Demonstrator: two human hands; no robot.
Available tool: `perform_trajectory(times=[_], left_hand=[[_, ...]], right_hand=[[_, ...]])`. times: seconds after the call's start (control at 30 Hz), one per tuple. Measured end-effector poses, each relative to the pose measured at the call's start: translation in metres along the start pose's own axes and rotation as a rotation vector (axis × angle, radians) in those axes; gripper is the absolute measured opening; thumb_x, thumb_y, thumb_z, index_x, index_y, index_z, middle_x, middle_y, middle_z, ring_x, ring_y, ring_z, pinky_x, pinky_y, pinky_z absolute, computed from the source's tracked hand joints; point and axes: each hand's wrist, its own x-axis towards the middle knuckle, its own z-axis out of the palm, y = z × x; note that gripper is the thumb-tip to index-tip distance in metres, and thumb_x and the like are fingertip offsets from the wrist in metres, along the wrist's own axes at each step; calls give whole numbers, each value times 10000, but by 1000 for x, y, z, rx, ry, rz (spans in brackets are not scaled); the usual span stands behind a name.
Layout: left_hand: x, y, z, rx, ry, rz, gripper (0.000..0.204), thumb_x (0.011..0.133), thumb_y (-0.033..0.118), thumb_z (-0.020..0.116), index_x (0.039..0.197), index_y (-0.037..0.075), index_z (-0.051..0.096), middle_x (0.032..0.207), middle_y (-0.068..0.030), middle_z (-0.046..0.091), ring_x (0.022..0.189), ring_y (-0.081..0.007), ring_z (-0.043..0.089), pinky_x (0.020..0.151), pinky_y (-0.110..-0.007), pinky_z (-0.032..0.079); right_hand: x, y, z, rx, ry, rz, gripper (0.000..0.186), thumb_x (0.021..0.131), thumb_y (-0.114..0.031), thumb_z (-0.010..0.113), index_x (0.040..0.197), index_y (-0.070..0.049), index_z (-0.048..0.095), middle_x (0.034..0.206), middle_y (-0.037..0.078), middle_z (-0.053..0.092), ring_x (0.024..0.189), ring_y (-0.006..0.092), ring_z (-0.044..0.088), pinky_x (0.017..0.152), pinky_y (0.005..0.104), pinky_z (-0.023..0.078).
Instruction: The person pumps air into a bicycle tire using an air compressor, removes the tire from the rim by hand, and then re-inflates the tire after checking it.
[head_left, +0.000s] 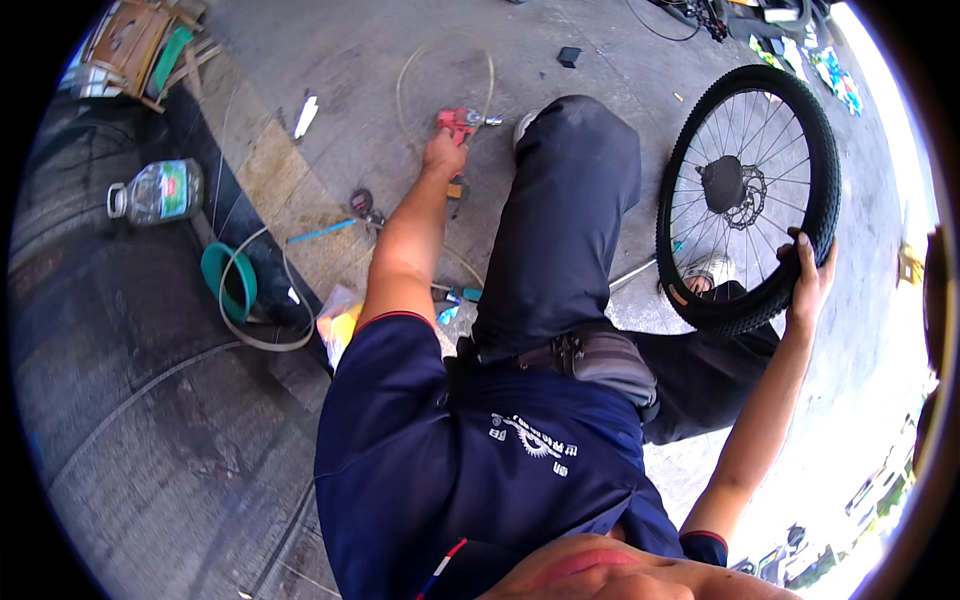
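I am looking down past my own chest and dark trouser leg at the concrete floor. My left hand (443, 155) is stretching far forward, fingers curling down toward the red air tool (460, 122) that is lying on the ground just beyond the fingertips; whether they are already closing on it I cannot tell, since the hand is covering the near end. The tool's long axis is running roughly left to right, its metal nose pointing right, with a pale hose (420, 60) looping away behind it. My right hand (808, 280) is well apart from all that, out to my right, fingers wrapping over the knobbly tyre of the bicycle wheel (745, 195), holding it upright on its rim beside my knee. So the left hand is clearly the nearer one to the tool
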Motion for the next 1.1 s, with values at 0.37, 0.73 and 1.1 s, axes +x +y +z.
perform_trajectory(times=[0.37, 0.73, 1.1], left_hand=[[71, -39, 69, 53, -246, -272, 589, 838, 320, 796, 1328, 56, 606, 1338, -229, 672, 1256, -381, 655, 1043, -466, 541], [-64, -160, 91, -134, -262, -616, 540, 731, 362, 796, 1153, 27, 771, 1262, -246, 716, 1199, -371, 690, 1034, -446, 542], [-208, -242, 7, -686, 195, -442, 301, 778, 249, 784, 1007, 53, 780, 897, -79, 761, 830, -203, 712, 754, -407, 553]], right_hand=[[-4, 21, -8, 137, 67, 58, 470, 1024, -203, 653, 1413, -10, 475, 1185, 202, 675, 862, 216, 685, 714, 306, 543], [12, 27, -8, 232, 204, 149, 514, 1023, -227, 688, 1429, -13, 457, 1156, 221, 705, 807, 243, 707, 655, 331, 582], [10, 18, 8, 229, 188, 108, 571, 982, -222, 751, 1404, -13, 428, 1072, 198, 728, 744, 262, 709, 626, 366, 571]])
